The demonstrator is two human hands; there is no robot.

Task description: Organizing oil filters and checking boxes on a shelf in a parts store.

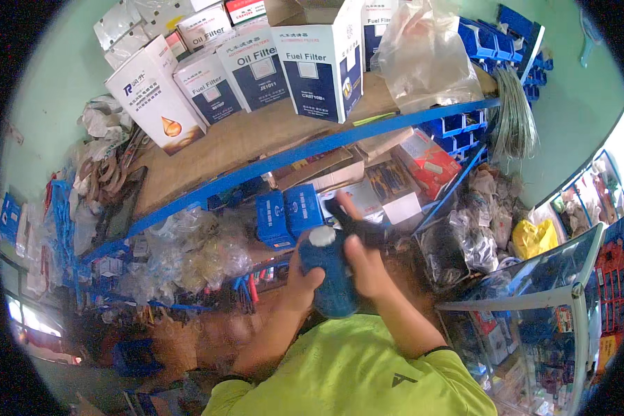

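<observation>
A dark blue cylindrical bottle or canister (332, 278) with a white spot on its top is in front of my chest. My left hand (306, 278) wraps its left side, the thumb lying across the front. On the upper right, my right hand (363, 260) is blurred; it has hold of a black object (356, 221), perhaps a cap or a tool, close above the bottle. What exactly the black object is, I cannot tell. Just beyond the hands, two small blue boxes (288, 213) stand side by side on the lower shelf.
Fuel and oil filter boxes (312, 73) and a plastic bag (426, 62) stand on the upper shelf, which has a blue edge (291, 156). Crumpled clear bags (187, 255) hang at left. A glass display case (530, 333) is at right, below a yellow bag (534, 239).
</observation>
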